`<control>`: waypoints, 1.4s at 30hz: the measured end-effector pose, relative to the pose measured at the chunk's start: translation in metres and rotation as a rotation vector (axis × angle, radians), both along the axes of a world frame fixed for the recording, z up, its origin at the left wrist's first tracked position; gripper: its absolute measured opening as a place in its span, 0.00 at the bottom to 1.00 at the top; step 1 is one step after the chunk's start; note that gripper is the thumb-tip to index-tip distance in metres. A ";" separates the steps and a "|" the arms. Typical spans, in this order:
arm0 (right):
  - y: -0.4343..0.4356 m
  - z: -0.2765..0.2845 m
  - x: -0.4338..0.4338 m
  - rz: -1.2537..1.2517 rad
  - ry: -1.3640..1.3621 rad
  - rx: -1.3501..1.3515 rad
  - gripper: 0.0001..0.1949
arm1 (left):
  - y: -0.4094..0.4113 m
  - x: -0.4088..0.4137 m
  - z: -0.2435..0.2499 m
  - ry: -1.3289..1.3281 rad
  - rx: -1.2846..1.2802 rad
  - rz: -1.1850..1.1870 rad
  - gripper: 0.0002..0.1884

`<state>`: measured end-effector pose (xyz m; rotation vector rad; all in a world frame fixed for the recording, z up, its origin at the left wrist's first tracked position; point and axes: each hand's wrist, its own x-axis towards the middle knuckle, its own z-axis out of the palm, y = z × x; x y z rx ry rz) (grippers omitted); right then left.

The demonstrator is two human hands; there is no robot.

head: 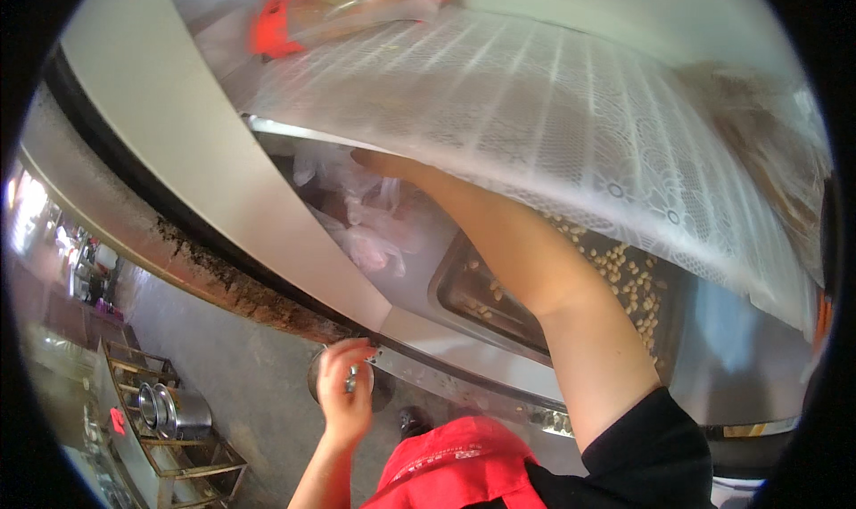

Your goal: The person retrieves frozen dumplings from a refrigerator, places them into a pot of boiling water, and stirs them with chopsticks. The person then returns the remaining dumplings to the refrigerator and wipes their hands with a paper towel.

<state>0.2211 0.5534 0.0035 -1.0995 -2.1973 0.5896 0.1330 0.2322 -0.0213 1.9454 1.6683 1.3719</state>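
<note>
My right arm reaches into a white cabinet compartment, below a shelf covered with a patterned translucent plastic sheet. My right hand lies among knotted clear plastic bags there; its fingers are partly hidden. Under my forearm a dark metal tray holds scattered pale nuts or beans. Nearer to my body, my left hand is outside the compartment near its lower edge, with curled fingers around a small shiny metal thing and the rim of what may be a round metal vessel, which I cannot tell apart clearly.
A red and clear food package rests on the upper shelf. The cabinet's dark, worn rim curves across the view. At the lower left, a metal rack holds steel pots above a grey floor.
</note>
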 end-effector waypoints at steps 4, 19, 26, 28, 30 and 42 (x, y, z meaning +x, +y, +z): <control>-0.014 0.018 0.002 -0.010 0.068 0.049 0.11 | 0.006 -0.057 0.022 -0.337 0.337 0.330 0.11; -0.332 0.002 0.114 -0.245 0.910 -0.072 0.04 | 0.056 -0.160 0.050 -0.604 0.006 0.088 0.18; -0.592 -0.098 0.238 -1.356 1.369 -0.116 0.11 | 0.070 -0.169 0.049 -0.612 -0.051 0.081 0.21; -0.646 -0.118 0.279 -1.486 1.556 -0.012 0.15 | 0.077 -0.158 0.053 -0.615 -0.086 0.087 0.22; -0.671 -0.134 0.319 -1.543 1.579 -0.045 0.20 | 0.075 -0.150 0.062 -0.590 -0.089 0.132 0.23; -0.604 -0.167 0.444 -1.046 2.218 0.321 0.34 | -0.068 -0.280 0.041 -0.704 -0.036 0.345 0.32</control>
